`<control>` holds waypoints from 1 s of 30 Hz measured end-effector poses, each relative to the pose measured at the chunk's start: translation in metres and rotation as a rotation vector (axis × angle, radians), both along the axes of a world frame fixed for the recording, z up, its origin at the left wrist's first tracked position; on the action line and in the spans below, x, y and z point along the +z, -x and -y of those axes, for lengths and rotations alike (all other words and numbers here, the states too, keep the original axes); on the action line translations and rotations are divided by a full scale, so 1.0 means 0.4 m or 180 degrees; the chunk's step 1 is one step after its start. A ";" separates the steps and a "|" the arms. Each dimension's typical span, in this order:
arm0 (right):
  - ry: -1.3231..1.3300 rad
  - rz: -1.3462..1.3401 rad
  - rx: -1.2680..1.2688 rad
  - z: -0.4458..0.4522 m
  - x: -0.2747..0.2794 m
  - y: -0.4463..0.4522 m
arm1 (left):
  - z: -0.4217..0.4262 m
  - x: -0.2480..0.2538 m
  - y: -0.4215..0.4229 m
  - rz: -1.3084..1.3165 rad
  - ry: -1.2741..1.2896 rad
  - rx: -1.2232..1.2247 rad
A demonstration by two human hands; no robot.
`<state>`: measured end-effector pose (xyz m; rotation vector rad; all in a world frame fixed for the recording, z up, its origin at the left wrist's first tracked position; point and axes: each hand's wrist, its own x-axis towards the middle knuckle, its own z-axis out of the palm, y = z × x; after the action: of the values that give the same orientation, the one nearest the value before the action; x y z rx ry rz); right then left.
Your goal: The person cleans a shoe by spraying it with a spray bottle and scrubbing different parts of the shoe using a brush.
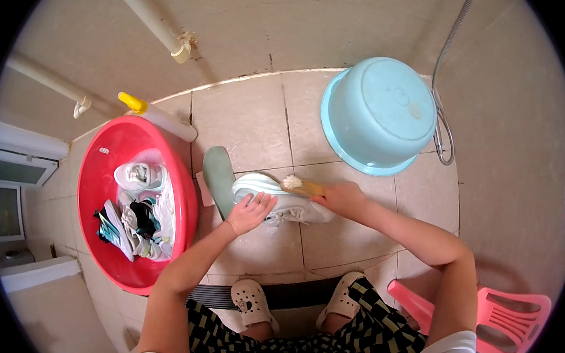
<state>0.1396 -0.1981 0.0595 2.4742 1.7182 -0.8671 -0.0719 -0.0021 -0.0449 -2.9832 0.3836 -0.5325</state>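
One white sneaker [314, 212] lies on the tiled floor [253, 124] between two basins: a red basin [187, 235] and an upturned light-blue basin [388, 112]. Its long axis runs left to right across the view, its sole edge toward the wall and its laces toward the person; which end is the toe, I cannot tell. The left hand [252, 214] lies on it, fingers extended, not clenched. The right hand [344, 200] grasps one wooden brush [304, 188], bristle end pointing left. One gray-green insole [218, 176] and one yellow-capped bottle [170, 123] are nearby. Several shoes [140, 177] crowd the red basin, too jumbled to count.
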 end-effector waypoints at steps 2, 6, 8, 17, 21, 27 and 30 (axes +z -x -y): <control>-0.0335 -0.0249 0.0048 -0.033 -0.003 0.014 | 0.002 0.021 0.003 0.0052 -0.0404 -0.0096; -0.0377 -0.0477 0.0036 -0.092 -0.023 0.032 | 0.003 -0.009 0.018 0.0140 -0.0413 -0.0053; -0.0430 -0.0540 -0.0015 -0.111 -0.044 0.035 | 0.004 -0.015 0.020 0.0117 -0.0395 -0.0061; -0.0975 -0.0353 0.0136 -0.272 -0.108 0.117 | 0.006 -0.018 0.020 0.0206 -0.0302 -0.0146; -0.1323 -0.0237 0.0232 -0.277 -0.126 0.119 | -0.006 -0.009 0.014 0.0189 -0.0238 -0.0169; -0.1311 -0.1148 -0.0425 -0.115 -0.061 0.077 | -0.025 0.009 -0.015 0.0084 -0.0404 -0.0331; -0.0759 -0.0994 -0.0717 -0.037 -0.016 0.056 | -0.046 0.029 -0.046 -0.0226 -0.0292 -0.0472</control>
<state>0.1170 -0.1831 0.0530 2.8630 1.7415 -1.1894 -0.0533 0.0161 -0.0335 -2.9065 0.6213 -0.4097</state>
